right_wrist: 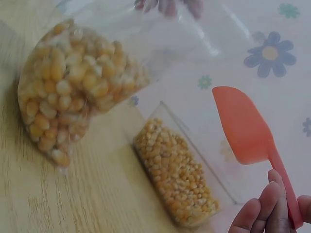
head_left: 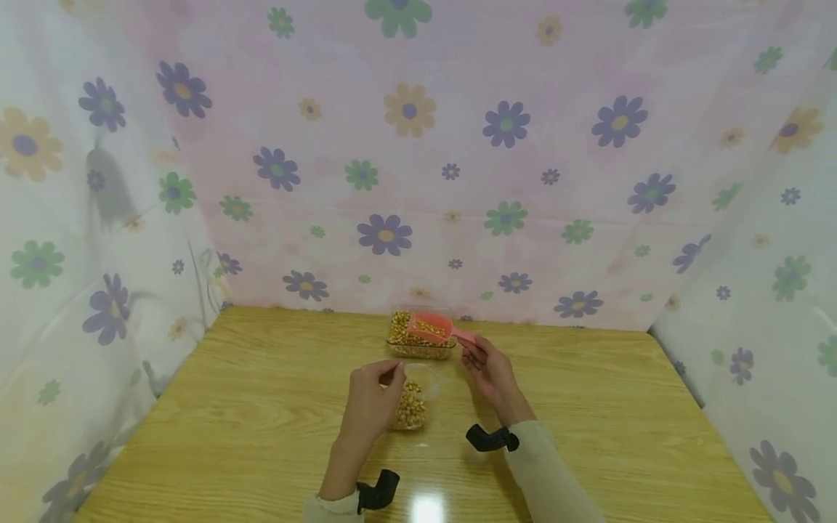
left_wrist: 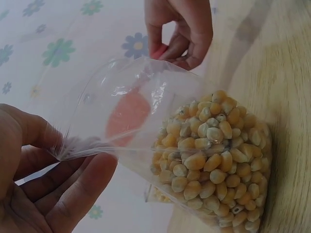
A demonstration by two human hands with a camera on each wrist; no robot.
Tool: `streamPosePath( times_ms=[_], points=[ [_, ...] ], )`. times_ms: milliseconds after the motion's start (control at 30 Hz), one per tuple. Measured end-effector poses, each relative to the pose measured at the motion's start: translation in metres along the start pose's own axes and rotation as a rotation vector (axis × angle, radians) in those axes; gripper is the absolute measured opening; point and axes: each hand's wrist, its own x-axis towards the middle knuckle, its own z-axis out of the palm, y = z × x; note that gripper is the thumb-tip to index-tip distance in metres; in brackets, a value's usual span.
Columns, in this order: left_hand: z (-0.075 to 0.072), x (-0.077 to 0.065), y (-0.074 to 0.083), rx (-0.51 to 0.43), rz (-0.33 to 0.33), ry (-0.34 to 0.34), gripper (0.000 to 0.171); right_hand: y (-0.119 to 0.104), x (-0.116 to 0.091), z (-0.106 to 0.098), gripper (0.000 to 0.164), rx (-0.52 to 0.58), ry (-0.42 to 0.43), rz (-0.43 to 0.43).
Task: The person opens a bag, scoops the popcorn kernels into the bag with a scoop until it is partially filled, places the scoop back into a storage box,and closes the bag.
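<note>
My left hand (head_left: 374, 399) pinches the rim of a clear plastic bag (left_wrist: 141, 82). Corn kernels (left_wrist: 209, 160) fill the lower part of this bag, which stands on the table. In my right hand (head_left: 492, 372) is the handle of a pink-red scoop (head_left: 431, 328), held over a clear rectangular container (head_left: 421, 354) behind the bag. Some kernels show in the scoop in the head view. More corn kernels (right_wrist: 172, 174) lie in the container. The right wrist view shows the scoop raised apart from both the bag and the container.
The wood-grain table (head_left: 261, 407) carries both the bag and the container. A flower-patterned cloth (head_left: 418, 167) hangs behind the table and along both sides. Black wrist mounts (head_left: 492, 438) sit on both forearms.
</note>
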Motion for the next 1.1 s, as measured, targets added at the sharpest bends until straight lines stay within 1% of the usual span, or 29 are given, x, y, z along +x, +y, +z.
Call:
streamPosePath(
  times_ms=[100, 167, 400, 600, 800, 1000, 1100],
  points=[
    [0.000, -0.001, 0.000, -0.011, -0.016, -0.001, 0.018, -0.004, -0.008, 0.002, 0.032, 0.010, -0.009, -0.003],
    [0.000, -0.001, 0.000, -0.015, -0.023, 0.004, 0.018, -0.006, -0.014, 0.005, 0.032, 0.009, -0.018, -0.011],
    [0.002, -0.001, -0.001, -0.016, -0.051, 0.010, 0.018, -0.009, -0.037, 0.012, 0.027, 0.019, -0.050, -0.039],
    [0.003, -0.001, -0.003, -0.009, -0.025, -0.003, 0.017, -0.010, -0.053, 0.013, 0.027, 0.037, -0.029, -0.047],
    [0.002, 0.000, -0.001, 0.003, -0.003, -0.010, 0.016, -0.007, -0.069, 0.008, 0.028, 0.034, -0.019, -0.070],
    [0.002, -0.001, -0.002, 0.005, -0.010, -0.004, 0.017, 0.000, -0.085, 0.001, 0.030, 0.034, -0.003, -0.096],
    [0.002, -0.002, -0.004, 0.011, -0.004, 0.004, 0.018, 0.001, -0.091, 0.000, 0.030, 0.013, -0.010, -0.121]
  ],
)
